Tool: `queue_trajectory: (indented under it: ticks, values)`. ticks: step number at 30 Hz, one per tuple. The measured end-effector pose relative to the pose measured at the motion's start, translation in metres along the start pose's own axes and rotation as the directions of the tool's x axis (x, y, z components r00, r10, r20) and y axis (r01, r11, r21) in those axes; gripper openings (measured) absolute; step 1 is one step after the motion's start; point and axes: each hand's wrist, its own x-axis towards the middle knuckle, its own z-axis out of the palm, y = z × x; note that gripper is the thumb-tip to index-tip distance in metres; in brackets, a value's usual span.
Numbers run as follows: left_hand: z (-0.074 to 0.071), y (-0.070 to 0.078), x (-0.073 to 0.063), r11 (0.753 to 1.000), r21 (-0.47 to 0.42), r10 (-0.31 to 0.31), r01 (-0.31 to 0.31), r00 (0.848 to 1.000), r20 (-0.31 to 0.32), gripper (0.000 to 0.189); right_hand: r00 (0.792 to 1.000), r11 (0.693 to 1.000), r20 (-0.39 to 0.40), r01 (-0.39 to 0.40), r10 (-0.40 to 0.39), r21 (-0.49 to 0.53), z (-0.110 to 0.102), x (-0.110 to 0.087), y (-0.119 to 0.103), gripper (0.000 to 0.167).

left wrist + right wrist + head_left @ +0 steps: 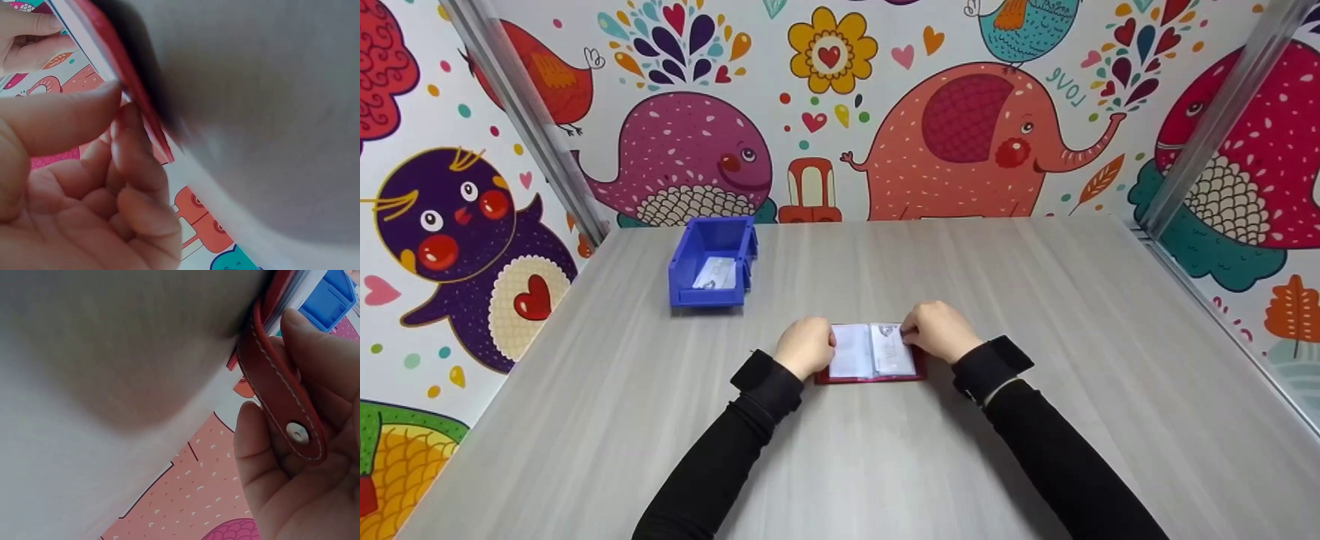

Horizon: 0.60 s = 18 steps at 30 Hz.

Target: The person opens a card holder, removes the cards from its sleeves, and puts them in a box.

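Observation:
A red card holder [870, 379] lies spread on the table with its clear sleeves facing up. A white printed card [893, 351] shows on its right half. At the holder's left edge, my left hand [805, 346] pinches the cover and sleeves between thumb and curled fingers. My right hand [941, 330] pinches the opposite edge, thumb on the sleeve side. In the right wrist view, a stitched red strap [281, 391] with a metal snap [297, 432] sticks out from the holder past the right fingers.
Farther back on the left stands a blue bin [707, 295] holding a white card [715, 273]. The wood-grain table [870, 465] ends at a patterned wall [825, 112] at the back. Metal posts [532, 120] rise at the far corners.

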Motion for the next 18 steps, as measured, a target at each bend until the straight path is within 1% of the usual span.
queue_trajectory:
  ticks: [3, 10, 14, 18]
  values:
    - [-0.001, 0.001, 0.001, 1.0, 0.011, 0.005, -0.005, 1.0, -0.004, 0.01, 1.0, 1.0, 0.006, -0.011, 0.011, 0.003, -0.001, 0.0, -0.001, 0.01]
    - [-0.002, 0.005, 0.001, 1.0, 0.007, 0.014, -0.014, 0.999, -0.038, 0.018, 0.999, 1.0, 0.018, -0.029, 0.029, 0.004, -0.001, 0.001, -0.002, 0.011]
    - [-0.003, 0.009, 0.002, 1.0, 0.002, 0.012, -0.012, 0.999, -0.049, 0.018, 0.999, 1.0, 0.019, -0.031, 0.031, 0.001, 0.0, 0.001, -0.002, 0.011]
    - [-0.004, 0.015, 0.004, 0.999, -0.005, 0.031, -0.032, 0.998, -0.059, 0.016, 0.999, 0.999, 0.02, -0.032, 0.032, 0.004, 0.0, 0.002, -0.002, 0.012]
